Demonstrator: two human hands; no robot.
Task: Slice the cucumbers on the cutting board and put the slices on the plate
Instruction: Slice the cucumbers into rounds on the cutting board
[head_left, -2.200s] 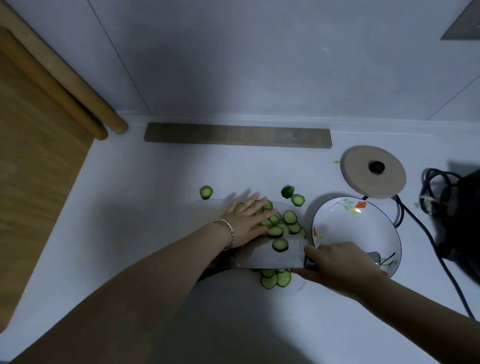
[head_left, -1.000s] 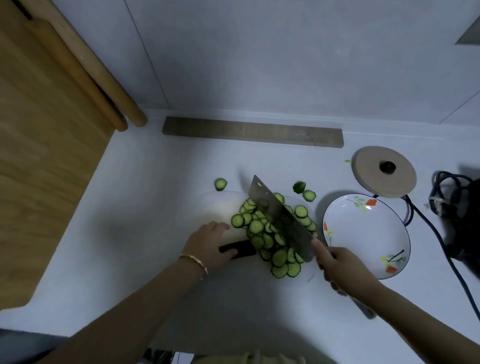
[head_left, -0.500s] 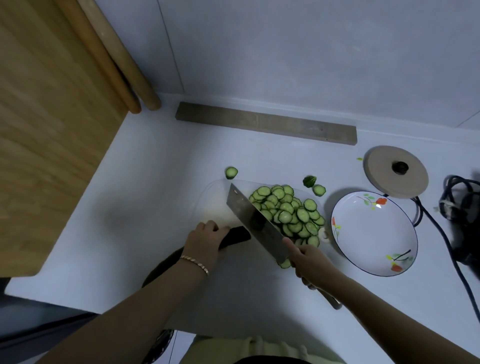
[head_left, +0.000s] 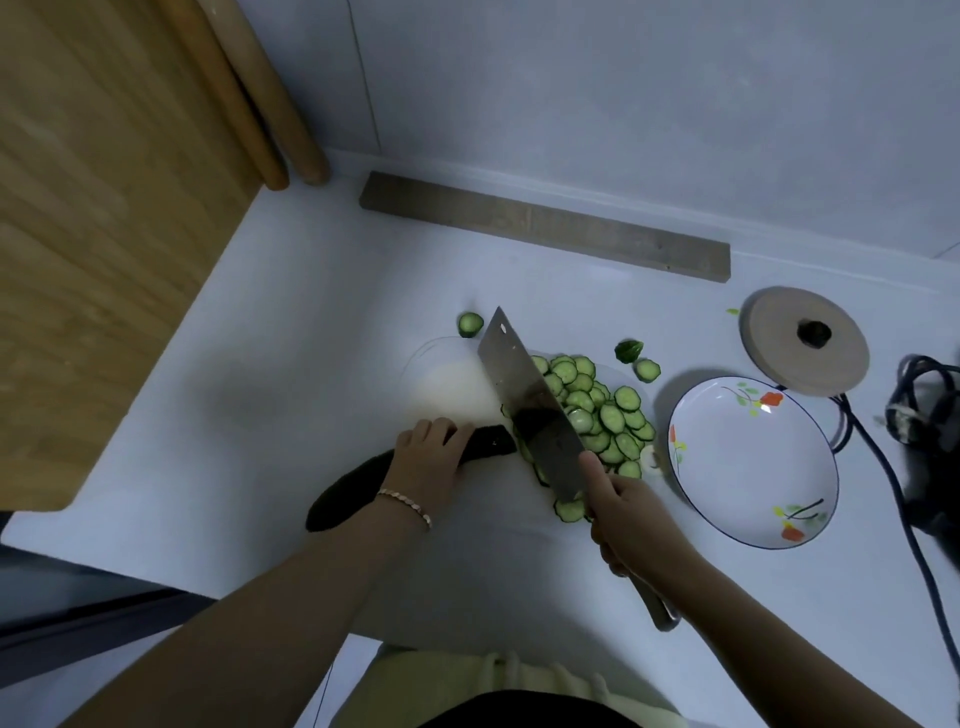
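Dark green, almost black in this light, the uncut cucumber (head_left: 395, 480) lies across the near left edge of the translucent cutting board (head_left: 452, 382), its far tip resting on the board and its near end on the white counter (head_left: 291, 364). I see my left hand (head_left: 428, 457) wrapped over its middle, fingers curled down onto the skin, a thin bracelet (head_left: 405, 506) at the wrist. My right hand (head_left: 631, 512) is clenched round the steel handle of the cleaver (head_left: 530, 402), forefinger laid along the blade's near end; the broad blade stands tilted between the cucumber tip and the pile. Just beyond the blade, the cucumber slices (head_left: 597, 410) lie heaped and overlapping on the right half of the board, pale green faces with dark rims, a few slipped toward my right hand. Right of the board sits the flower-painted plate (head_left: 727, 499), with no slices on it. Farther back, stray pieces lie off the board, near a round wooden lid (head_left: 779, 322)
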